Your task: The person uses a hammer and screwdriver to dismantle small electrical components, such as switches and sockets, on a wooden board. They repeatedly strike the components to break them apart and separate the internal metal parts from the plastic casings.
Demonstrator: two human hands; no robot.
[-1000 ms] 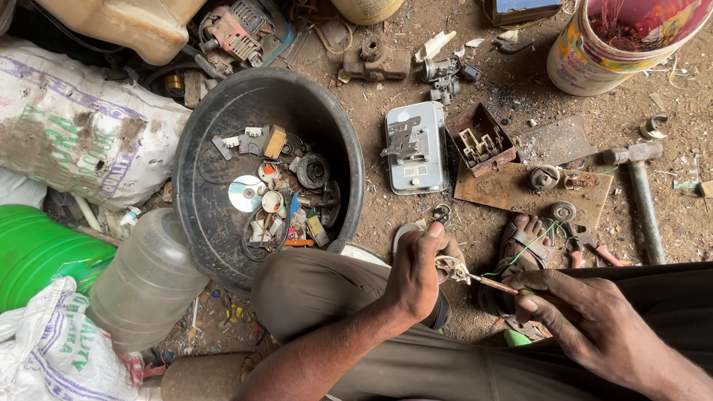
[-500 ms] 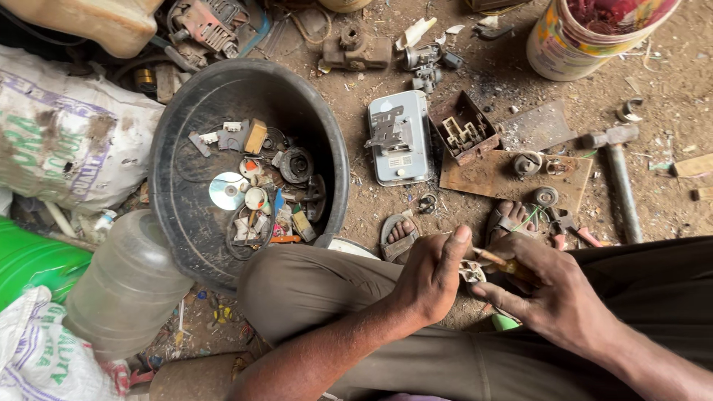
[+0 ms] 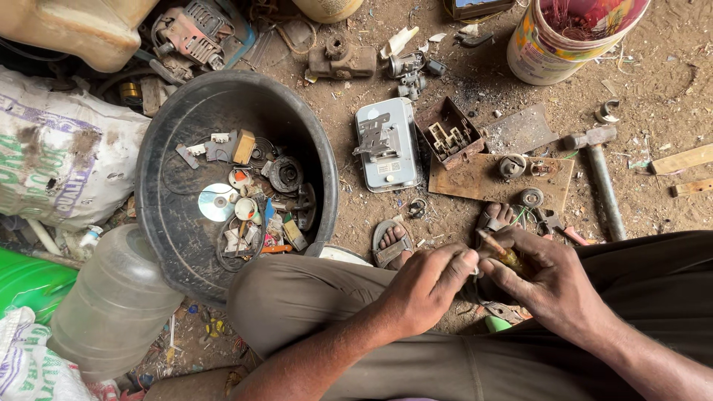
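Left hand [image 3: 427,286]: over the knees, fingers curled, tips pinched against a small part that I can't make out, right up against the other hand.
Right hand [image 3: 546,278]: fingers bent and closed around a screwdriver [image 3: 499,249], its brown handle poking out up and left from under the thumb.
Small part: hidden between the two sets of fingertips, just above the lap, near the sandalled feet.
Left foot [image 3: 392,241]: in a sandal on the dirt, just above the left hand.
Basin [image 3: 167,200]: big, black, off to the left, holding a shiny disc [image 3: 217,202] and a heap of scrap bits.
Grey box [image 3: 386,145]: flat on the ground beyond the hands, beside a rusty open box [image 3: 449,134].
Board [image 3: 490,178]: brown, lying right of the grey box, small round parts on it.
Hammer [image 3: 598,178]: on the dirt to the right, well apart from the hands.
Bucket [image 3: 564,37]: top right, colourful wall.
Bottle [image 3: 111,308]: clear plastic, lower left, touching the basin.
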